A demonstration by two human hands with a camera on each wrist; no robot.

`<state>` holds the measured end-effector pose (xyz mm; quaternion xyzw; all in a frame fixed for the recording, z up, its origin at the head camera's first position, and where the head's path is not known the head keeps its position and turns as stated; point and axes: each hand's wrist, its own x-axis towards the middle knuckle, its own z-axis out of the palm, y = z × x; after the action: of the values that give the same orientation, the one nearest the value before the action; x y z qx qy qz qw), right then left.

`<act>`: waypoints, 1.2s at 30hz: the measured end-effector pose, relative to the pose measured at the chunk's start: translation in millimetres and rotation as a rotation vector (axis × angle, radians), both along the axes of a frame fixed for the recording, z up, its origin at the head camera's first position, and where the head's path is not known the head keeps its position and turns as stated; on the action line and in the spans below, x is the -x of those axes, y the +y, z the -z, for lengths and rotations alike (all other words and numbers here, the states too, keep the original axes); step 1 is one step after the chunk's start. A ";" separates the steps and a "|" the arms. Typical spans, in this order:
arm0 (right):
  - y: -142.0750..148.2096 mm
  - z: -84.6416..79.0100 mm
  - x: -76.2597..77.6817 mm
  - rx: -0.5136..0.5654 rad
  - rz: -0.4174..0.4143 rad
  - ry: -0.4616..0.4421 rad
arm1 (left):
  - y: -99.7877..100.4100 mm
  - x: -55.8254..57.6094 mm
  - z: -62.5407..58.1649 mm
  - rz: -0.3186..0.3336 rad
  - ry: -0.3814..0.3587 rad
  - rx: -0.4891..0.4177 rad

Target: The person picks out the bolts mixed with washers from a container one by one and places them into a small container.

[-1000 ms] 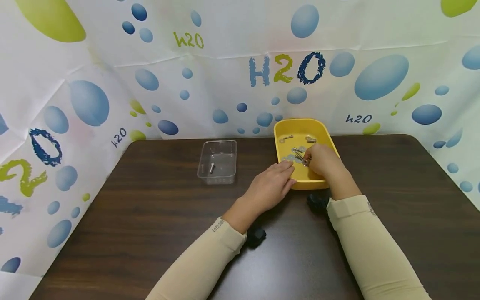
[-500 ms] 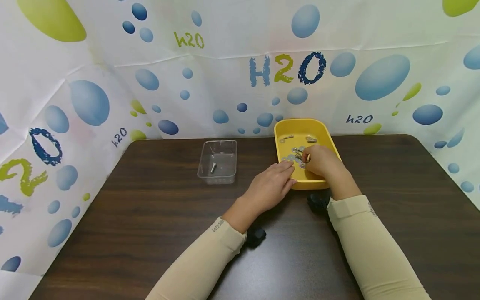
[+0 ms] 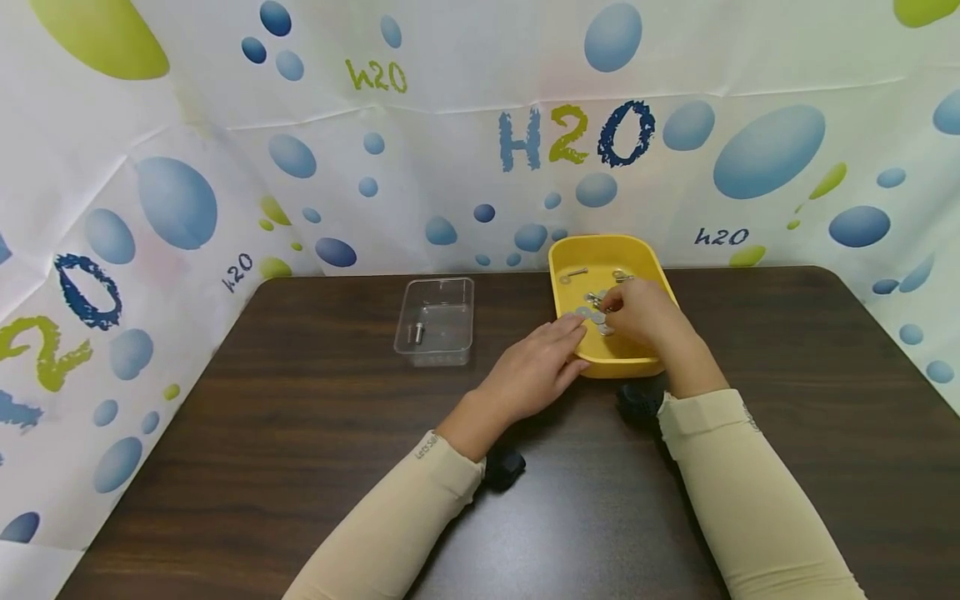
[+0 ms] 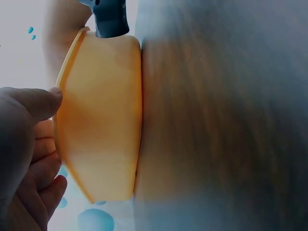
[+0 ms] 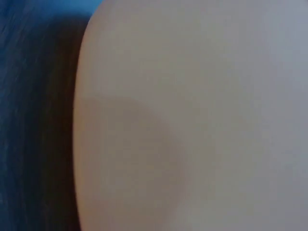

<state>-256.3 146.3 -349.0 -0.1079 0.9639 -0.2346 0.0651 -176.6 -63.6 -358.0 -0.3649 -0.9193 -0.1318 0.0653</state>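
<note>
In the head view, my right hand (image 3: 645,312) reaches into the yellow tray (image 3: 611,365), its curled fingertips among small metal bolts (image 3: 595,298) and flat washers (image 3: 598,317). I cannot tell whether a bolt is pinched, as the hand hides part of the pile. My left hand (image 3: 534,367) rests on the tray's near left rim with its fingers stretched forward. The left wrist view shows its thumb (image 4: 45,102) against the rim, other fingers beyond. Only the tray's blurred pale wall (image 5: 192,115) fills most of the right wrist view.
Left of the tray, a clear plastic box (image 3: 437,358) stands on the dark wooden table (image 3: 300,433) with a bolt (image 3: 418,333) inside. More bolts (image 3: 622,275) lie toward the tray's far end. A printed white sheet (image 3: 450,167) hangs behind the table.
My right hand has shifted slightly toward the tray's far end, uncovering more of the washers near its front. The bolt in the clear box has rolled a little left. My left hand stays at the rim.
</note>
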 end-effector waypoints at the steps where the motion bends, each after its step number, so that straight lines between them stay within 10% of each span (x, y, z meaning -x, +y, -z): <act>1: -0.5 -0.9 -0.2 0.009 -0.002 0.004 | -1.2 -0.2 -0.8 -0.002 0.004 0.001; 8: -5.7 -11.8 -4.1 0.059 0.009 0.023 | -29.3 0.1 -15.9 -0.063 0.016 -0.037; 21: -30.2 -37.5 -22.3 0.218 0.046 0.276 | -142.8 -1.7 -25.6 -0.316 0.000 -0.132; 36: -108.2 -39.3 -46.5 0.314 -0.220 0.555 | -209.9 6.2 -17.2 -0.489 -0.248 -0.063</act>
<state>-209.8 38.1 -309.7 -0.2798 0.8795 -0.3335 -0.1921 -182.8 -273.5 -340.8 -0.1111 -0.9766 -0.1843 -0.0068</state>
